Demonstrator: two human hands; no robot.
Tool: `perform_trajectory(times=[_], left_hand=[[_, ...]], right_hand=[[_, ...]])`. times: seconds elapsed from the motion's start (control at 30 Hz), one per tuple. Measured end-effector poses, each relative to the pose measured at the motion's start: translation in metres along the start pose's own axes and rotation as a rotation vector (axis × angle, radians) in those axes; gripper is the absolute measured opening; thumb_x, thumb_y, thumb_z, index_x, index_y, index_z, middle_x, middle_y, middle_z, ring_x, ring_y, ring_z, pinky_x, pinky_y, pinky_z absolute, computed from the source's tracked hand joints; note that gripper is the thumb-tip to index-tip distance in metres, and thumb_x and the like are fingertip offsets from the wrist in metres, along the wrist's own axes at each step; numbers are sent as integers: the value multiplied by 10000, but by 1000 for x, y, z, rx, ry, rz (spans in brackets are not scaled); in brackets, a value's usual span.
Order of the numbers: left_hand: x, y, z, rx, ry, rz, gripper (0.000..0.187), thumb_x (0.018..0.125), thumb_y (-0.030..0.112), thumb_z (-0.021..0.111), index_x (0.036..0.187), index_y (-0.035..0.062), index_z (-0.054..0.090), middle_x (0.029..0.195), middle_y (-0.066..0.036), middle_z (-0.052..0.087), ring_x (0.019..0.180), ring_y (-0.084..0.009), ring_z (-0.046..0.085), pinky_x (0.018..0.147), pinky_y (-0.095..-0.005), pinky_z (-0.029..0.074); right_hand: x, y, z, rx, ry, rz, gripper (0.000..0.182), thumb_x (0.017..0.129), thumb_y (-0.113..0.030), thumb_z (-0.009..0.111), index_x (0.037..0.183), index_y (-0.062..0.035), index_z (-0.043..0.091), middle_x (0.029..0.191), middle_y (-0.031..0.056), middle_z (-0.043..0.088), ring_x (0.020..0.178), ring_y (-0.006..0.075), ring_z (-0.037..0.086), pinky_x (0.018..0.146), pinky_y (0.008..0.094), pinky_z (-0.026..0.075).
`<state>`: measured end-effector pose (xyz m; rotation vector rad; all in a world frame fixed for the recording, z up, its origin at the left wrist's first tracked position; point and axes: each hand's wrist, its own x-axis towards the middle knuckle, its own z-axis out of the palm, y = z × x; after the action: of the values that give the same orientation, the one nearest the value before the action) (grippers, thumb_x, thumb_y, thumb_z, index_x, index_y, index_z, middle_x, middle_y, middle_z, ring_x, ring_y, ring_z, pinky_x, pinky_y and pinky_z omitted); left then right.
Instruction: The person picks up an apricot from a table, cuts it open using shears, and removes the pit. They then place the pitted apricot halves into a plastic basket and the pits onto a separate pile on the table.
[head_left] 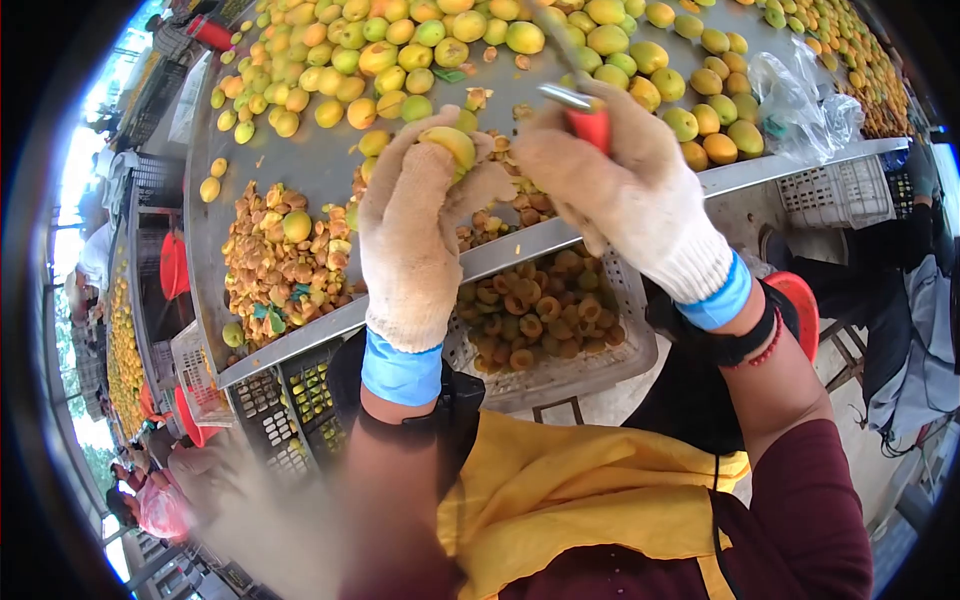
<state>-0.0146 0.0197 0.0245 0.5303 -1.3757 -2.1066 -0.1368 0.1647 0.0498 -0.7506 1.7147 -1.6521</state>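
My left hand [415, 235], in a stained white glove, holds a yellow-green fruit [450, 147] between thumb and fingers above the metal table. Close by on the right, my gloved right hand [625, 175] is wrapped round a tool with a red handle [590, 126] and a shiny metal part [566, 96]; the rest of the tool is partly hidden or blurred. The tool and the fruit are apart. Beneath my hands, a basket [635, 345] below the table edge holds many halved fruits [545, 310].
Whole fruits [380, 58] cover the back of the metal table [215, 290]. Cut scraps [285, 250] lie at its left front. A clear plastic bag [800, 105] rests at the right. Crates [835, 195] stand below, and people [165, 505] are at the far left.
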Motion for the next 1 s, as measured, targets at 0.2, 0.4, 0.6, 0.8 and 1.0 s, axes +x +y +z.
perform_trajectory(times=[0.2,0.4,0.6,0.8,1.0], left_hand=[[-9,-3,16,7,-115,-88,452,1062,183,475,1406,-109,500,1194,-159,664,1005,-230,693,871,-361,593],[4,-7,-10,-243,-385,-176,551,1009,231,479,1422,-134,478,1188,-212,676,949,-288,706,887,-422,594],[1,-5,-17,-358,-211,-215,538,993,282,502,1368,-101,549,1057,-203,717,874,-309,692,870,-473,590],[-1,5,-29,-277,-95,-81,631,1078,510,424,1236,-59,646,962,-186,731,826,-272,685,751,-445,602],[-11,-8,7,-213,-101,-95,505,1105,409,454,1160,-59,635,956,-168,738,620,-241,698,590,-346,595]], right_hand=[[20,32,6,-217,-31,-184,412,951,-403,718,1044,-5,664,805,89,701,754,186,711,644,321,559],[13,19,2,257,-132,122,422,1001,-432,650,1039,-11,660,709,4,632,457,62,516,396,218,386],[9,16,-8,368,-251,191,431,1002,-443,648,1089,-23,673,680,6,612,434,76,510,384,227,379],[3,24,-21,-98,-209,15,381,1041,-383,577,1172,-43,689,669,9,591,451,93,498,423,243,379],[42,17,-9,863,-389,-455,388,1126,-289,382,1063,-2,635,775,-10,538,602,117,443,543,287,406]])
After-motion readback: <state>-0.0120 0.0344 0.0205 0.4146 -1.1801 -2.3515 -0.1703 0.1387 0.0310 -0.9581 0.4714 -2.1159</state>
